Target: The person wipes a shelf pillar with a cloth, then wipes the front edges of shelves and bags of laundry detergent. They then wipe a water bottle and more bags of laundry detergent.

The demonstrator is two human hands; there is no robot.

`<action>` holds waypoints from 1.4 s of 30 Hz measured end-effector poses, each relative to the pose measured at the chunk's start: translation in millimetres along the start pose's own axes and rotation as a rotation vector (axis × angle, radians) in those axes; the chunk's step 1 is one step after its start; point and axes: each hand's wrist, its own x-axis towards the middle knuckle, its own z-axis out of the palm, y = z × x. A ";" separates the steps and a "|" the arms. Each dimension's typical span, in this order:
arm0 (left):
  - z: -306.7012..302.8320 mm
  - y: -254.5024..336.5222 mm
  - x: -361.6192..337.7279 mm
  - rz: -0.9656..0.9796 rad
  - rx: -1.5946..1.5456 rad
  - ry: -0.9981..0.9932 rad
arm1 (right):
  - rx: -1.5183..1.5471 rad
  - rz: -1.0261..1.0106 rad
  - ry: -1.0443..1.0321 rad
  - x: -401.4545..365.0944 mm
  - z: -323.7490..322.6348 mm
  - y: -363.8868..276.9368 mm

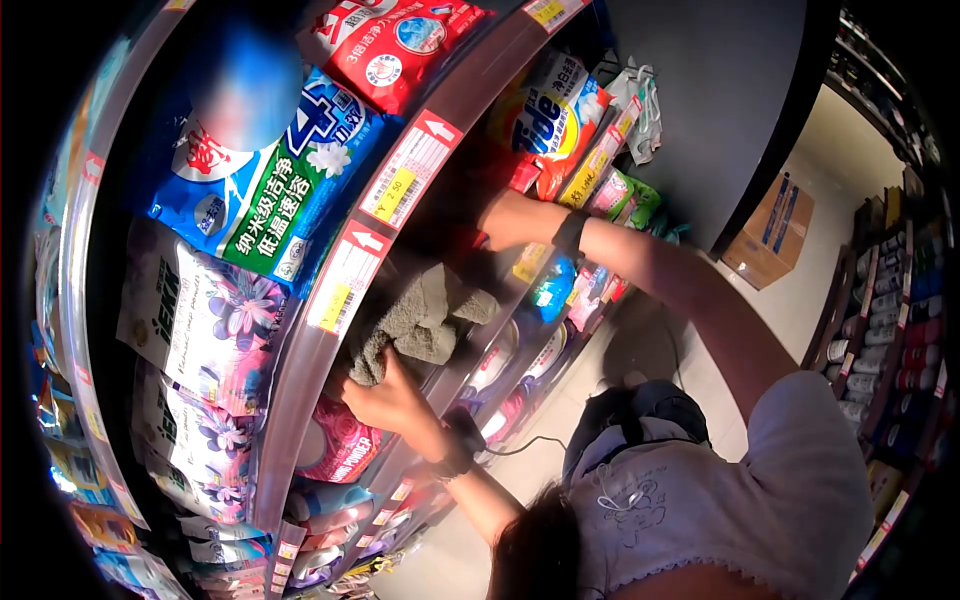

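Observation:
My left hand is closed around a grey-green cloth with a fluffy surface, bunched up at the opening of a shelf. My right hand reaches into the same shelf, past the cloth. Its fingers lie in shadow, so what they touch is hidden. A Tide detergent bag stands just beyond that hand. Under the left hand, on a lower level, is a pink bag of washing powder. Both wrists wear dark bands.
Above sit a blue and green detergent bag, a red bag and purple-flowered bags. A shelf edge with price tags runs in front of them. A cardboard box stands on the floor; bottles line the right-hand shelves.

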 end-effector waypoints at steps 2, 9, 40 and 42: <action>1.2 -4.3 0.0 0.034 -0.034 0.023 | 0.037 -0.138 0.150 5.4 -1.7 4.7; -0.6 -8.9 -0.8 -0.040 0.015 -0.066 | -0.199 -0.383 -0.197 37.0 -11.5 22.4; 13.6 -26.0 -8.2 0.023 -0.312 0.039 | -0.467 -0.185 -0.480 -31.9 -70.5 -16.5; 11.8 -16.6 -7.5 0.051 -0.258 0.061 | -0.396 -0.153 -0.382 -40.6 -65.7 -10.9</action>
